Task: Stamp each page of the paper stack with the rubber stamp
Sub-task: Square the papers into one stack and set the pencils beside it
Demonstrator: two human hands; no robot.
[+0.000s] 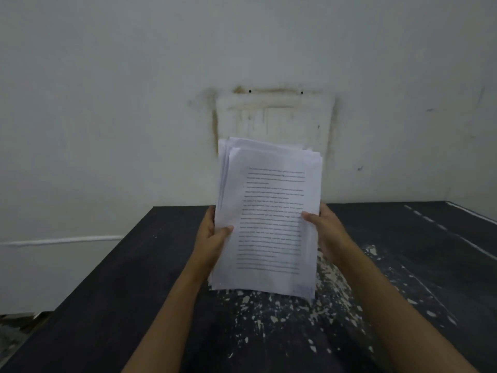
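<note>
The paper stack (pixel 269 214) stands upright in the middle of the frame, above the dark tabletop (pixel 121 292). The left hand (pixel 212 235) and right hand (pixel 326 227) each grip one side edge, thumbs on the printed front page.

Printed lines on paper stack (pixel 269 211) blur illegibly.

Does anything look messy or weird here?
Yes. The papers aren't lined up; their top edges fan out unevenly. The table has white flaky patches where its dark surface looks worn. The wall has a stained rectangular mark.
</note>
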